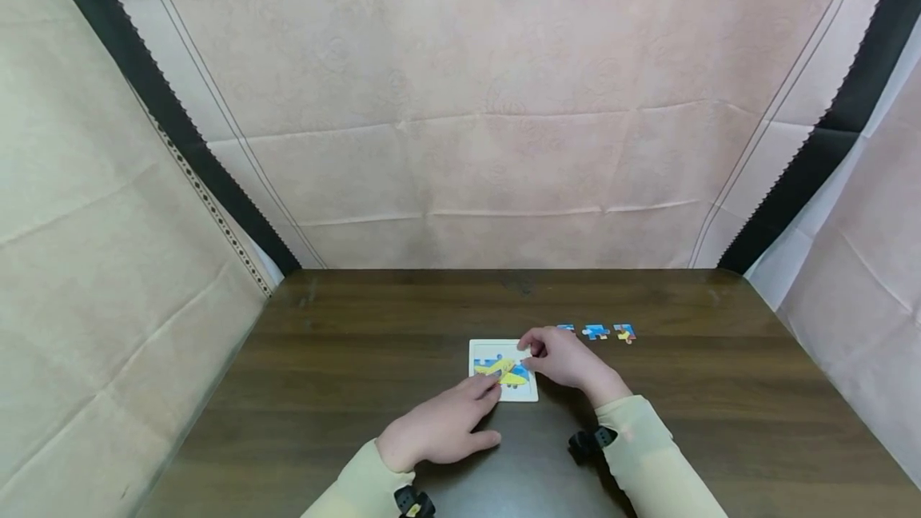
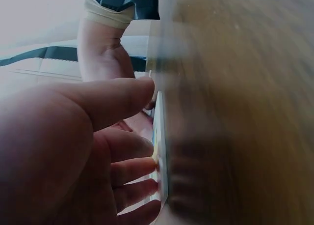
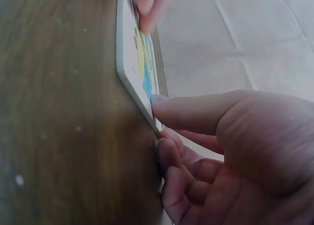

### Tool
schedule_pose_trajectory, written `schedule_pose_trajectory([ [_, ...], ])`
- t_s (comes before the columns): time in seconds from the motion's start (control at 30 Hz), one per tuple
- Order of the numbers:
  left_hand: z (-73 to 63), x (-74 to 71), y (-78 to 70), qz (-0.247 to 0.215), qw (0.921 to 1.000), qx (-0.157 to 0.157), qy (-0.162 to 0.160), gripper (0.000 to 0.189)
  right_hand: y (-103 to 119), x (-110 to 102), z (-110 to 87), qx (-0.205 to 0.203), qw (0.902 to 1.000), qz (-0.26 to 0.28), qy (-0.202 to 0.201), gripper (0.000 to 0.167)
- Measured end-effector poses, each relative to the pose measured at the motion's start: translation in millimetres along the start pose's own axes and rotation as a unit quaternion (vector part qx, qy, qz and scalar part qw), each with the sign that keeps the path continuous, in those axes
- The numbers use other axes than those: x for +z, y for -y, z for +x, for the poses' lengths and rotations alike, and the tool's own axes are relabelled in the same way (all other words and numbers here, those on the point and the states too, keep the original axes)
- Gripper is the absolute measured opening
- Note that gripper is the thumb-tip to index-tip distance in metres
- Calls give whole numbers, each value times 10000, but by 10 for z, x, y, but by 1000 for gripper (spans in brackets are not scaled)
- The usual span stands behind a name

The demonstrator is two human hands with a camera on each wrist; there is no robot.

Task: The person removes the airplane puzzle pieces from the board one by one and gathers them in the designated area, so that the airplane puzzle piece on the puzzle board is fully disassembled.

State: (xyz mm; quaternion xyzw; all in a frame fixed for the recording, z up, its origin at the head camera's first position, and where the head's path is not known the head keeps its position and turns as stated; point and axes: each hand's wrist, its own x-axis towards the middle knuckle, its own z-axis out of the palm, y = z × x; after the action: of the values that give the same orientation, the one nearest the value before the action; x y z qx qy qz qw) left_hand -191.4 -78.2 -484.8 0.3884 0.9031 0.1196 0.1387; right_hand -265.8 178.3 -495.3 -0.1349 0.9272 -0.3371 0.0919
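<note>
A small white-framed jigsaw puzzle board (image 1: pixel 533 392) lies on the table, showing a yellow airplane picture on blue. My left hand (image 1: pixel 448 422) reaches in from the lower left, fingers extended, their tips resting on the picture; its thumb stands apart. At the board's right side, my right hand (image 1: pixel 568 358) has its thumb over the blue part near the edge, with the other fingers curled by the far right corner. The right wrist view shows that thumb (image 3: pixel 191 112) on the board's face, the fingers bent beside the rim.
Behind the right hand, loose puzzle pieces lie in a row: a blue one (image 1: pixel 596 332), a blue, yellow and red one (image 1: pixel 624 332), and another partly hidden by the hand. The brown wooden table (image 1: pixel 345 358) is enclosed by pale cloth walls (image 1: pixel 504 102).
</note>
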Motion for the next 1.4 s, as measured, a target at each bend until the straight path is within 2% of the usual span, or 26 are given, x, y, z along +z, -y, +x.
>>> schedule_pose_trajectory([
  [0.1, -61, -7, 22, 32, 10000, -72, -36, 69, 23, -19, -10, 49, 10000, -54, 21, 20],
  [0.2, -88, 0, 35, 165, 9998, 4, -95, 67, 61, -19, -15, 25, 9998, -204, 19, 19],
  [0.33, -97, 4, 41, 172, 9998, 23, -126, 65, 155, 34, -15, -41, 9983, -551, -164, 14],
  [0.5, -100, -9, 58, 106, 9999, 26, -132, 63, 276, 170, 28, -469, 9968, -571, -292, 16],
  [0.6, -104, -13, 69, 150, 9998, 78, -106, 64, 323, 248, 75, -854, 9955, -378, -177, 18],
  [0.73, -117, -24, 69, 146, 9999, 63, -1, 67, 332, 332, 129, -1068, 9939, -257, -53, 17],
  [1.03, -138, -27, 80, 202, 9997, 144, 9, 66, 323, 385, 124, -890, 9958, -205, 39, 12],
  [1.4, -126, -22, 72, 319, 9993, 205, -57, 65, 345, 406, 103, -975, 9945, -372, -47, 12],
])
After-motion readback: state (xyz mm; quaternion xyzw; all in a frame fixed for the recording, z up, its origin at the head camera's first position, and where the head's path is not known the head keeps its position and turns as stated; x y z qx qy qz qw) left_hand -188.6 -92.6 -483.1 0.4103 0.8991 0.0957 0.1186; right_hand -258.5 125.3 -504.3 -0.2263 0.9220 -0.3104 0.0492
